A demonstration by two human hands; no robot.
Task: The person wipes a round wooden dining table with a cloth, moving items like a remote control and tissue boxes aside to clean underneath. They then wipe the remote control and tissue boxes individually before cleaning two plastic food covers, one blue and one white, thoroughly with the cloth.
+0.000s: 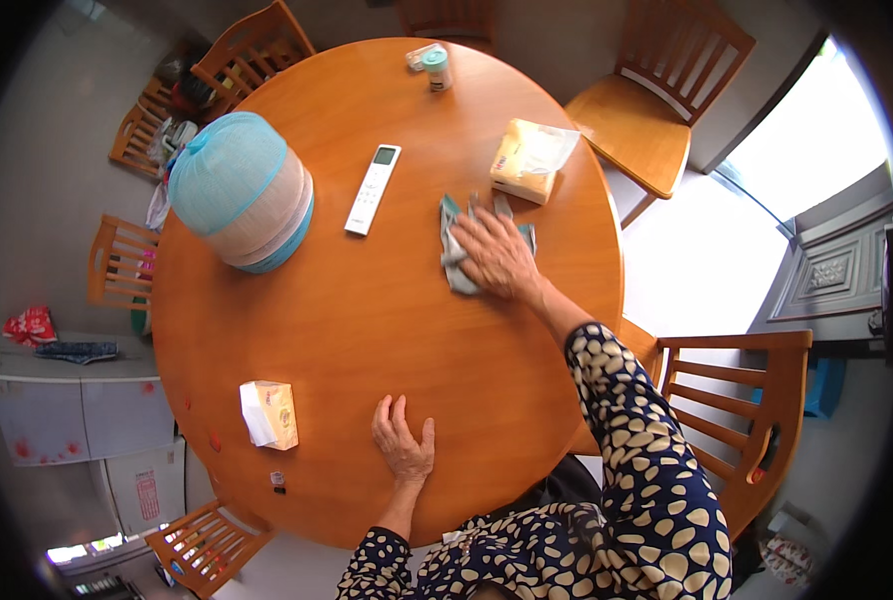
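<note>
My right hand lies flat with its fingers spread on a crumpled grey-green cloth, pressing it to the round wooden table. Just beyond that hand stands a yellow tissue pack with a white tissue sticking out. My left hand rests on the near part of the tabletop, fingers extended, holding nothing. To its left is a smaller tissue pack. A white remote control lies on the table to the left of the cloth.
A blue and beige domed cover stands at the table's left. At the far edge is a small jar with a teal lid. Wooden chairs surround the table, one close by my right arm. A white cabinet stands at the left.
</note>
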